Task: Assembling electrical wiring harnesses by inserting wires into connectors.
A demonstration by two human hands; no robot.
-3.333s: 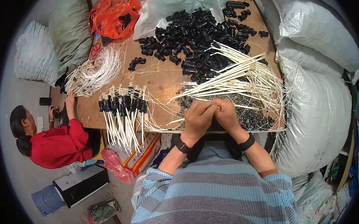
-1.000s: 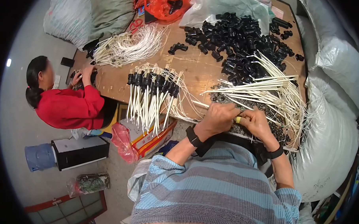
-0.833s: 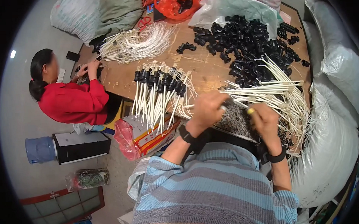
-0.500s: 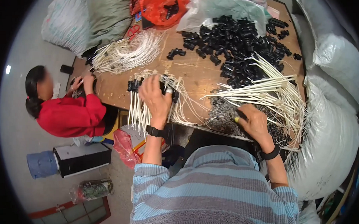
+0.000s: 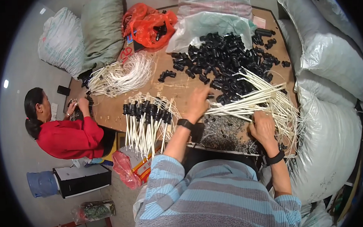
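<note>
Lying near left fingers: black fittings | right fingers: white rods

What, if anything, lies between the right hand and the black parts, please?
The white sticks lie between the right hand and the black parts. Nothing visible stands between the left hand and those parts.

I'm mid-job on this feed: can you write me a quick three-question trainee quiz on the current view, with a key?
1. Which of the wearer's hands is nearer the pile of black parts?
2. True or false: the cluster of black-ended white tubes juts past the near edge of the table.
3. Fill in: the co-worker at the left wears a ____ top.

Key: 1. The left hand. 2. True. 3. Red.
</note>
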